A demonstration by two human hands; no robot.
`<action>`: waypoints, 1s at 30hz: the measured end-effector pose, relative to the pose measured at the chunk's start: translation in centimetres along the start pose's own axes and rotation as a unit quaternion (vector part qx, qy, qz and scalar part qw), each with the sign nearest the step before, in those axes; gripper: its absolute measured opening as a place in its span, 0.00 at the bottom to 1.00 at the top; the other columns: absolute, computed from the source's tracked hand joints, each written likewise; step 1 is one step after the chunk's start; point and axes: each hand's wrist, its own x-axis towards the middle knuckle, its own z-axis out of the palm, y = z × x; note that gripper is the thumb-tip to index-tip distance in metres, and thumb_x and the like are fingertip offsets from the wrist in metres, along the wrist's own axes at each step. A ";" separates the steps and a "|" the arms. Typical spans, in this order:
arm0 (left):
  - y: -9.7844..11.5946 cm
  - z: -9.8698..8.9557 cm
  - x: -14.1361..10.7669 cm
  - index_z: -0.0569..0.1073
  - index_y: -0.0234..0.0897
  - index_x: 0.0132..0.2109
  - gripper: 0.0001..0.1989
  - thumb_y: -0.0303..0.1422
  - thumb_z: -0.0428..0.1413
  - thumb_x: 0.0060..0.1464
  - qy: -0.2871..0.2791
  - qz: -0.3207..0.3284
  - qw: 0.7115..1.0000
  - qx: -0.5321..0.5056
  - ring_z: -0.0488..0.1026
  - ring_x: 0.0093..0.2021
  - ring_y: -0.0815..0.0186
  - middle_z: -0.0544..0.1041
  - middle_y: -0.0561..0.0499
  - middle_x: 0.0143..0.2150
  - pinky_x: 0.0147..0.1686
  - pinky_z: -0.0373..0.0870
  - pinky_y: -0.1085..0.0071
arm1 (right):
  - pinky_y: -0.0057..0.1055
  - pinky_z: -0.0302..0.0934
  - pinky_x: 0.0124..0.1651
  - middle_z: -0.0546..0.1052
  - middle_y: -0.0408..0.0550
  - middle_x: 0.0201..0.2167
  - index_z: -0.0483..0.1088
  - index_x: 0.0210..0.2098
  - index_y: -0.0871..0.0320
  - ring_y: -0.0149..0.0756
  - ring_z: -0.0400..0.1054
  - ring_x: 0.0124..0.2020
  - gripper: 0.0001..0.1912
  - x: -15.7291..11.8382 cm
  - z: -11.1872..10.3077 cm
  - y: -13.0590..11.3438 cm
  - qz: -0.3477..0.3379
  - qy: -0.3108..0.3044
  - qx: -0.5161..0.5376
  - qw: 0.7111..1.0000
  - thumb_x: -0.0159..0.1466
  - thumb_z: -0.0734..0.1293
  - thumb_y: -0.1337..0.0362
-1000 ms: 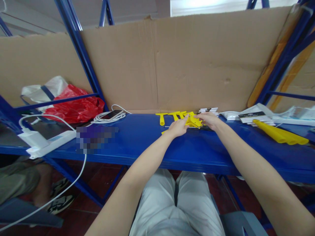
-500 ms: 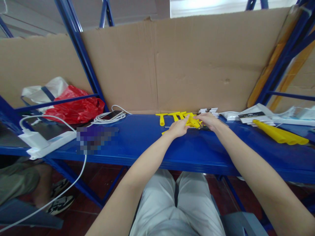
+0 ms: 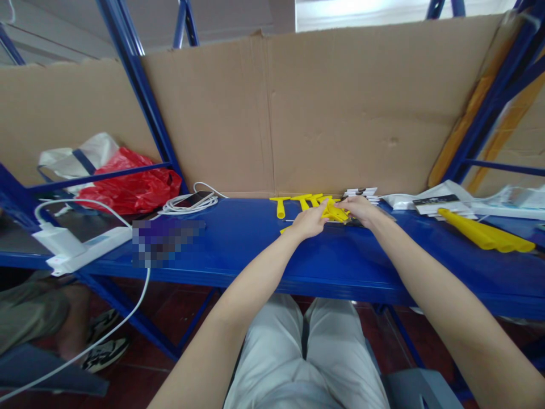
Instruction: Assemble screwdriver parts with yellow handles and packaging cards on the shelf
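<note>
Over the glossy blue shelf, both hands hold angular yellow plastic.

No words, brands or numbers can be read. The black-and-white card, to the right of the right hand on the bench, bears faint pale print on its dark band, too small and blurred to make out. Just behind the right hand, the stack of white cards shows dark marks that are also too small to read. Well to the left of the left hand, a pixelated patch covers part of the bench, and any writing under it is hidden.
</note>
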 end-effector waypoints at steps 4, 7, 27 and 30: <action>0.0 -0.1 0.0 0.48 0.36 0.69 0.31 0.34 0.47 0.63 0.000 -0.002 1.000 -0.002 0.67 0.59 0.57 0.69 0.41 0.61 0.54 0.65 0.63 | 0.23 0.49 0.21 0.67 0.42 0.16 0.64 0.19 0.60 0.25 0.58 0.19 0.16 -0.3 0.2 -0.2 -0.009 0.015 -0.009 1.000 0.49 0.75 0.61; 0.0 0.0 0.1 0.49 0.37 0.69 0.30 0.34 0.48 0.63 0.002 -0.002 1.000 -0.003 0.68 0.59 0.57 0.69 0.41 0.60 0.54 0.65 0.64 | 0.23 0.49 0.21 0.67 0.41 0.16 0.65 0.19 0.60 0.25 0.57 0.19 0.15 -0.3 0.3 -0.1 -0.023 0.024 -0.015 0.999 0.48 0.75 0.61; -0.5 0.1 0.0 0.66 0.40 0.61 0.22 0.31 0.50 0.61 0.038 0.028 0.998 -0.048 0.71 0.56 0.59 0.74 0.45 0.56 0.55 0.66 0.64 | 0.33 0.61 0.40 0.69 0.44 0.25 0.62 0.24 0.56 0.35 0.64 0.32 0.04 2.1 1.6 2.4 -0.210 0.111 -0.097 0.967 0.49 0.64 0.67; -0.6 0.2 0.1 0.68 0.40 0.60 0.21 0.31 0.50 0.61 0.044 0.033 0.997 -0.059 0.71 0.56 0.60 0.74 0.46 0.57 0.56 0.65 0.64 | 0.32 0.61 0.39 0.69 0.44 0.26 0.62 0.25 0.57 0.34 0.64 0.32 0.05 1.9 1.7 2.1 -0.185 0.113 -0.058 0.975 0.50 0.65 0.68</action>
